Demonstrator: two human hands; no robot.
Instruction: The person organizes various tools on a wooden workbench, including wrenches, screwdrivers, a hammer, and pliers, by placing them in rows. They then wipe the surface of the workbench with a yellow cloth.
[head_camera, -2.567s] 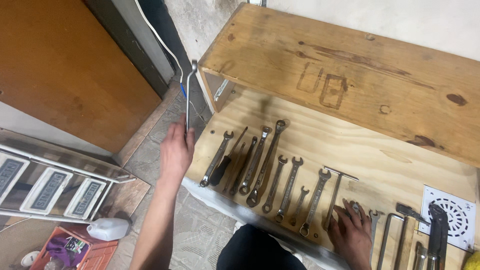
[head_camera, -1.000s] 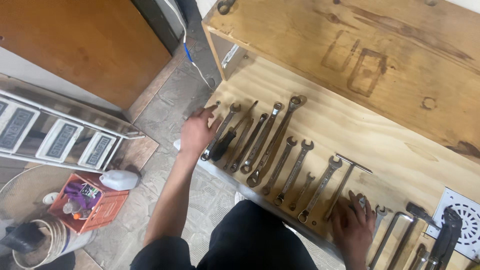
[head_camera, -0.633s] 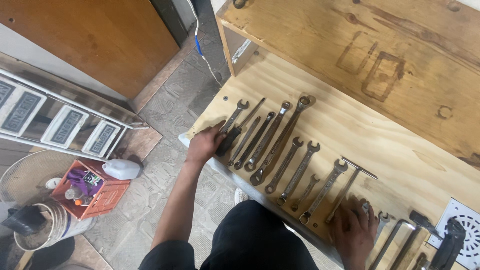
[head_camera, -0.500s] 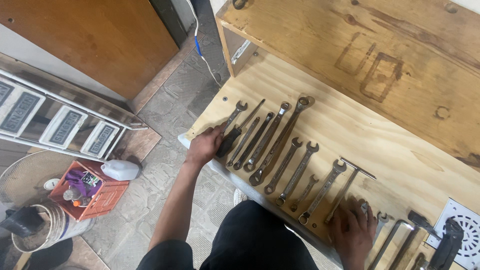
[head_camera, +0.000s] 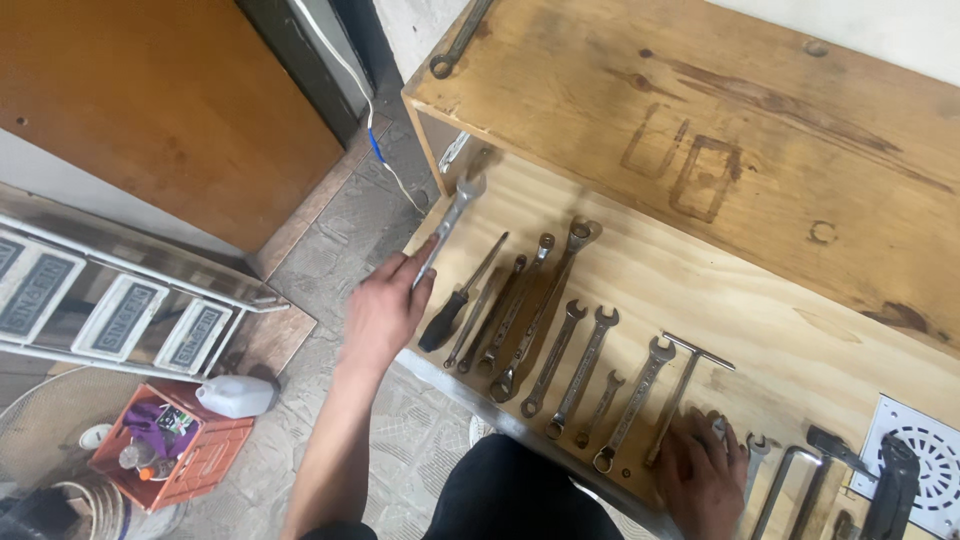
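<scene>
Head view, looking down on a low wooden desk (head_camera: 700, 300) with a row of tools laid out along its near edge. Left hand (head_camera: 385, 305) is closed around the lower shaft of a silver combination wrench (head_camera: 447, 228), which is lifted clear of the row and tilted, its open jaw end pointing up and away toward the desk's left corner; half a second earlier this hand lay flat on the leftmost tools and the wrench was still among them. Just to the right of the hand lie a black-handled screwdriver (head_camera: 455, 300) and a row of wrenches (head_camera: 560, 330), side by side and slanted. Right hand (head_camera: 700, 470) rests palm-down on the desk edge, fingers spread over small tools beside a T-handle tool (head_camera: 690, 385), much as before. At far right sits a white drain grate (head_camera: 925, 465). On the floor at lower left stand an orange crate (head_camera: 190, 455) and a white jug (head_camera: 235, 395).
</scene>
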